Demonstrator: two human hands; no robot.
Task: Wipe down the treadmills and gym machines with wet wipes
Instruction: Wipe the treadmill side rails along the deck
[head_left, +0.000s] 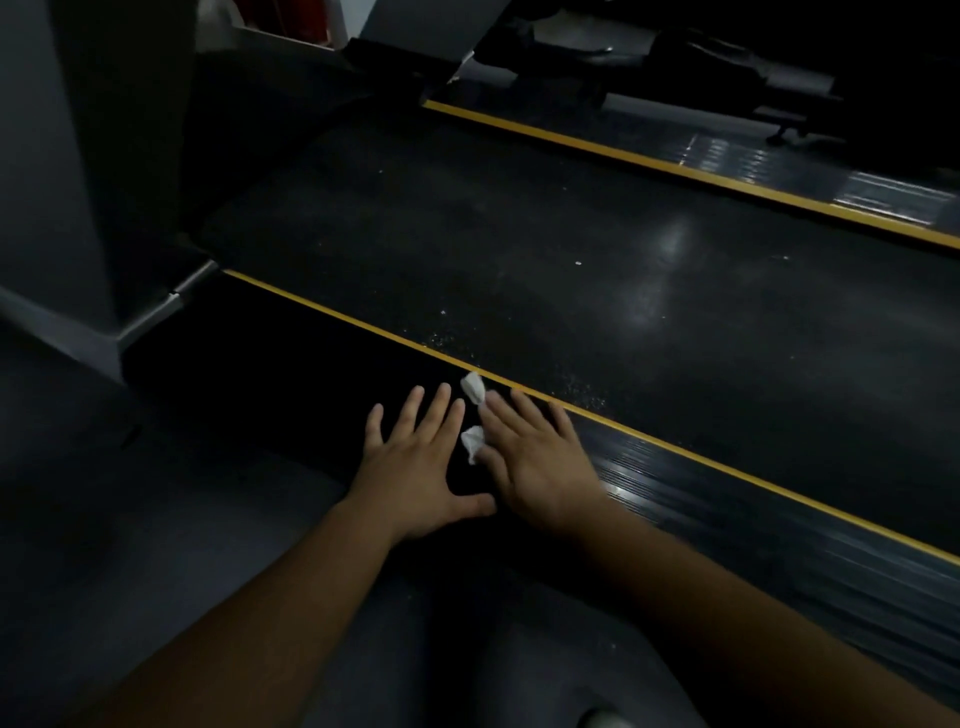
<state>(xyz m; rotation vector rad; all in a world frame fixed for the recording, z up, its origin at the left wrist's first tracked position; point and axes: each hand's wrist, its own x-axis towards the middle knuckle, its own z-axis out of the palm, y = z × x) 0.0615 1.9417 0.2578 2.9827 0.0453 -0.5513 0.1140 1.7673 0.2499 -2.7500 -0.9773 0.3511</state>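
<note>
Two bare arms came up from the bottom of the frame. The left hand lay flat in the middle of the frame on the dark side step of the treadmill. Its fingers were straight and spread wide, and it held nothing.

The right hand lay flat just beside it, a little to the right, on the same step. Its fingers were straight too, and not curled round anything. The wipe was white and crumpled. Two small bits of it showed at the left edge of the right hand, one by a fingertip and one lower down, in the gap between the two hands. I could not tell how much of the wipe was under the hand.

Just past the fingertips ran a thin yellow line, from the middle left down to the lower right. Beyond it was the wide black belt, with small pale specks near the line and a shiny spot on the right.

Farther off, a second yellow line ran along the other side of the belt. A grey post stood at the upper left. A dark machine sat at the top right.
</note>
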